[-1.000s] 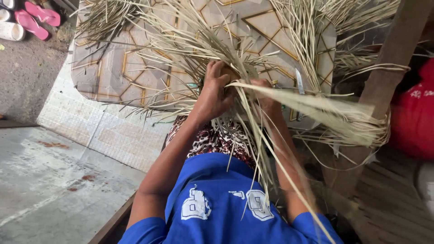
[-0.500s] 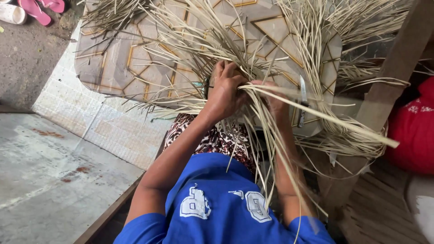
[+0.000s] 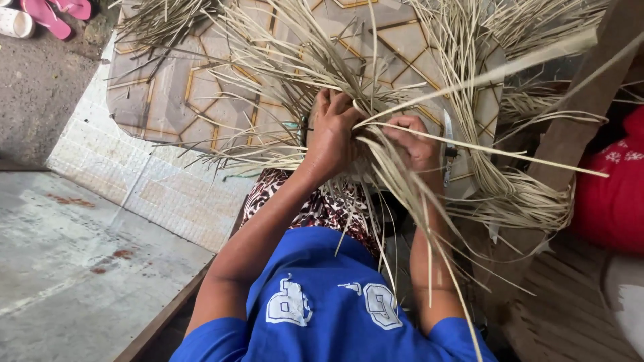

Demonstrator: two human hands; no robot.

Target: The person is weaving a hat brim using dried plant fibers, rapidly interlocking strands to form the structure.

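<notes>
Left hand [image 3: 332,137]: grip closed around a gathered bunch of pale dried leaf strips [image 3: 402,167], fingers curled over the top of the bunch. Right hand [image 3: 417,144]: grip likewise closed on the same bunch, just beside the left hand, thumb and fingers pinching several strips that run out to the right. The two hands are near touching; strips cover part of both, so the exact finger contact on the underside cannot be told.

The strips fan from the hands upward and to both sides. A few long single strips stand out stiffly toward the right edge of the view; others hang down past the right forearm. A knife [image 3: 448,144] with a narrow blade lies upright in the view just right of the right hand, on the loose material.

The strips rest on a surface covered by a sheet with a beige and brown geometric pattern [image 3: 168,100]. More cut strips lie scattered over the sheet, with a darker heap at its upper left corner [image 3: 161,20].

Room: a pale tiled strip [image 3: 134,181] runs below the sheet's near edge. Beyond it, to the left, a grey concrete floor [image 3: 60,268] with reddish stains. Pink sandals [image 3: 57,12] lie on rough ground at top left. A wooden post [image 3: 570,134] slants at right, with a red fabric item [image 3: 617,188] beside it.
</notes>
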